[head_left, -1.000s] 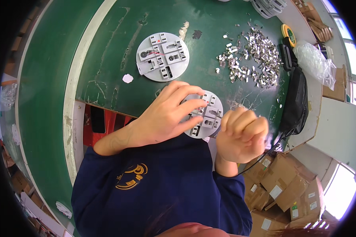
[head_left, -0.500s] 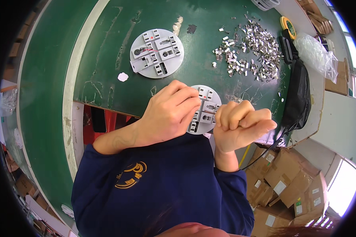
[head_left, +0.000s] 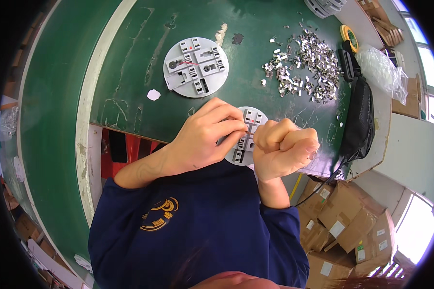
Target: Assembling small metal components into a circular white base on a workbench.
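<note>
A round grey plastic base (head_left: 248, 113) with raised slotted blocks lies at the table's front edge, partly covered by both hands. Over its left side my left hand (head_left: 209, 136) is closed, thumb and fingertips pinched together above the blocks. Curled with the fingers bent inward, my right hand (head_left: 280, 148) hovers at the base's right side, its fingertips close to those of the left. Whatever sits in either pinch is too small or hidden to name. Farther back and left rests a second grey round base (head_left: 208, 83), with a black round part and a red wire on it.
A heap of small metal clips (head_left: 318, 65) spreads over the green table (head_left: 130, 58) at the back right. Beyond it are yellow tape (head_left: 350, 38), a black mesh bag (head_left: 359, 120) and clear plastic wrap (head_left: 382, 72). Cardboard boxes (head_left: 349, 207) stand at the lower right.
My right hand has moved left, over the base and closer to my left fingertips. My left hand stays pinched in nearly the same place. The whole view has shifted slightly.
</note>
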Motion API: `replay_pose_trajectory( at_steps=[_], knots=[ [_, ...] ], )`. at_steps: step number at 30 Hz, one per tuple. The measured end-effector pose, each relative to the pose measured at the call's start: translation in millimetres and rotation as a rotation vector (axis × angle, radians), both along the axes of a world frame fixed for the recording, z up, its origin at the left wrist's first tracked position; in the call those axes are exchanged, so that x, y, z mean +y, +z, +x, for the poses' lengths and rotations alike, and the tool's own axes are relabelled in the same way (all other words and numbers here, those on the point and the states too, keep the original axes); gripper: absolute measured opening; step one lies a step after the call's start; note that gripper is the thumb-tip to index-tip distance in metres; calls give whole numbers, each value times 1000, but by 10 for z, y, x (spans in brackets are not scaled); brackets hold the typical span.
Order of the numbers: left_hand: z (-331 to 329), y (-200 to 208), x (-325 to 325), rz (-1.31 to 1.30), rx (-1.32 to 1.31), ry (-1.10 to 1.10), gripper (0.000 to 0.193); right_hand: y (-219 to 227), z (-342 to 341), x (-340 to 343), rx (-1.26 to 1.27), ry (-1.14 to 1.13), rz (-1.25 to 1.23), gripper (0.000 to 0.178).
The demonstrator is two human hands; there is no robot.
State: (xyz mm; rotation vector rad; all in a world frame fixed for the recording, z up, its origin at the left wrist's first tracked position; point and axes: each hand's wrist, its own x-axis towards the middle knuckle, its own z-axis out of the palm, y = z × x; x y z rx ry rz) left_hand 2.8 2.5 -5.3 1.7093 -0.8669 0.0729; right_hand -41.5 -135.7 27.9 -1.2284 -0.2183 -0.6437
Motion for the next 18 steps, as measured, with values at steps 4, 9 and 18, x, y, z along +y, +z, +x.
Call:
replay_pose_trajectory(
  at_steps=[4, 9, 18],
  knots=[
    [13, 16, -13, -6, -11, 2, 22, 65, 49, 63, 73, -77, -162, 43],
    [25, 22, -3, -15, -26, 5, 15, 57, 97, 125, 114, -174, -287, 44],
    [2, -27, 23, -20, 18, -14, 20, 121, 55, -69, 245, 2, 19, 48]
  ],
)
